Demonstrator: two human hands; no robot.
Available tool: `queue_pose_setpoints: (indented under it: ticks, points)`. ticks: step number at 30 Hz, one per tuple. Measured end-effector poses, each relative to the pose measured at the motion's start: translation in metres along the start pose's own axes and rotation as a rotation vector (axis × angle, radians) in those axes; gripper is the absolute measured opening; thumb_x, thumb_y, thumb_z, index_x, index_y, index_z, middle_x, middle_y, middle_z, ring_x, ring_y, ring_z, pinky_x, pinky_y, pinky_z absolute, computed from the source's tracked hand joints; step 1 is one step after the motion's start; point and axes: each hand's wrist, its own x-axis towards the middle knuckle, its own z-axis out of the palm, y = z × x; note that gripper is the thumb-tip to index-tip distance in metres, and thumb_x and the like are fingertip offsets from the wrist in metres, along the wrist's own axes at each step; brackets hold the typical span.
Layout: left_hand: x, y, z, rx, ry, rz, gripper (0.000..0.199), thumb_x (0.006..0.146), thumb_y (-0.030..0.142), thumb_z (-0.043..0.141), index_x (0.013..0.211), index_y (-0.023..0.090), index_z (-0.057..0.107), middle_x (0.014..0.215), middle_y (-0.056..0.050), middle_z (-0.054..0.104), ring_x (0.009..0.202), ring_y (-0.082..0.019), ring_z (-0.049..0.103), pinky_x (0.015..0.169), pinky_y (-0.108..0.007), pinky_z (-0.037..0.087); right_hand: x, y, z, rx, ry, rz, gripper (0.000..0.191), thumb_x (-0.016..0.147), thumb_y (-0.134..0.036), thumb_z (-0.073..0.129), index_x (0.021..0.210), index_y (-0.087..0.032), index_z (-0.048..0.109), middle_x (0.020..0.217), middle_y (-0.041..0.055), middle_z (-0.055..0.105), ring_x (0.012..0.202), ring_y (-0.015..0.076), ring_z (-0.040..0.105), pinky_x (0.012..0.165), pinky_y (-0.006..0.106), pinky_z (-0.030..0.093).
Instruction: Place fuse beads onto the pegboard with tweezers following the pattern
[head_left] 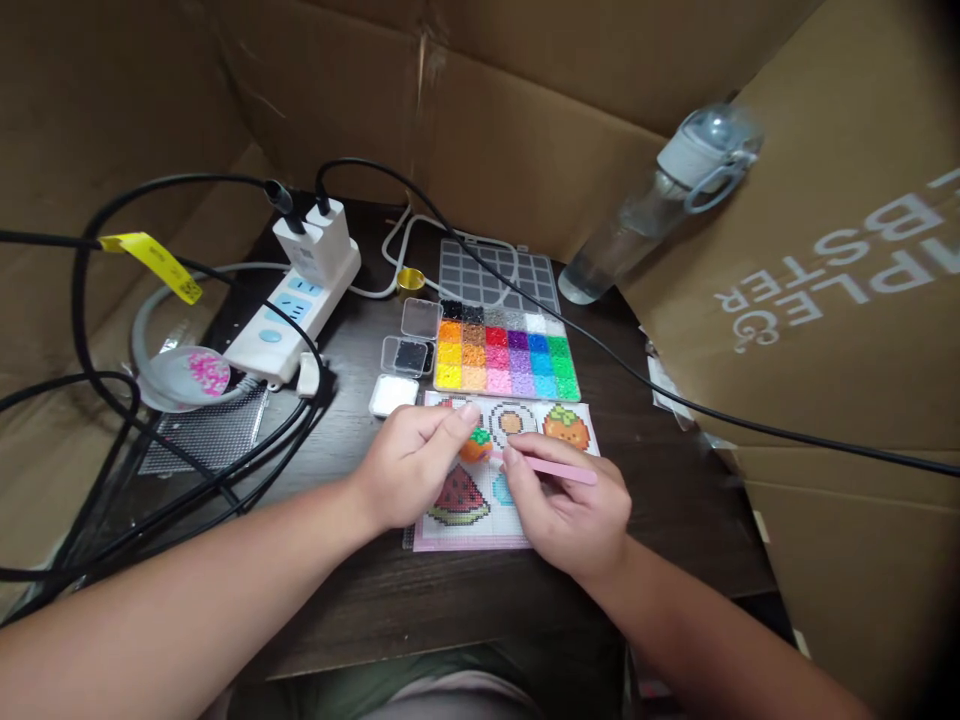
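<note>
My left hand [412, 462] is closed on a small orange bead figure with a green top [475, 447], pinched by thumb and fingers. In my right hand [571, 505] is a pink pen-like tool [559, 470], its tip close to the figure; whether it touches I cannot tell. Beneath both hands lies a pattern sheet [465, 543] with pixel drawings of a watermelon slice [459, 495], an egg and an orange persimmon-like fruit [566, 428]. Just beyond it stands a sectioned bead box [506, 350] filled with many colours.
Small clear boxes of black beads [411, 356] and white beads [394, 396] sit left of the bead box. A power strip [281, 330], black cables [247, 480] and a dish of pink beads [206, 374] occupy the left. A water bottle [637, 225] leans back right; cardboard walls [525, 130] surround the table.
</note>
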Motion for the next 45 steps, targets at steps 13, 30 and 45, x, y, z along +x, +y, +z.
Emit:
queue_pose_setpoints:
  ticks: [13, 30, 45]
  points:
    - [-0.001, -0.001, -0.001, 0.009, -0.004, -0.007, 0.051, 0.091, 0.045, 0.040, 0.050, 0.017, 0.030, 0.049, 0.005, 0.027, 0.046, -0.008, 0.025, 0.043, -0.023, 0.023, 0.000, 0.001, 0.004, 0.033, -0.078, -0.049, 0.023, 0.071, -0.003, 0.064, 0.089, -0.018, 0.065, 0.077, 0.0014, 0.073, 0.063, 0.0130, 0.068, 0.061, 0.020, 0.056]
    - [-0.001, -0.002, 0.000, -0.002, 0.005, 0.000, 0.051, 0.091, 0.045, 0.040, 0.049, 0.018, 0.030, 0.047, 0.005, 0.027, 0.045, -0.007, 0.025, 0.043, -0.023, 0.023, -0.003, 0.002, 0.004, -0.001, -0.052, -0.072, 0.027, 0.070, -0.002, 0.065, 0.090, -0.019, 0.065, 0.076, 0.0014, 0.072, 0.064, 0.0143, 0.069, 0.061, 0.021, 0.057]
    - [0.000, -0.001, 0.001, 0.022, 0.008, -0.013, 0.050, 0.090, 0.048, 0.037, 0.050, 0.019, 0.029, 0.048, 0.005, 0.026, 0.047, -0.009, 0.025, 0.045, -0.024, 0.023, 0.068, 0.047, 0.019, 0.062, 0.117, 0.224, 0.008, 0.076, -0.020, 0.061, 0.075, -0.016, 0.067, 0.072, 0.0051, 0.070, 0.057, 0.0153, 0.065, 0.050, 0.024, 0.052]
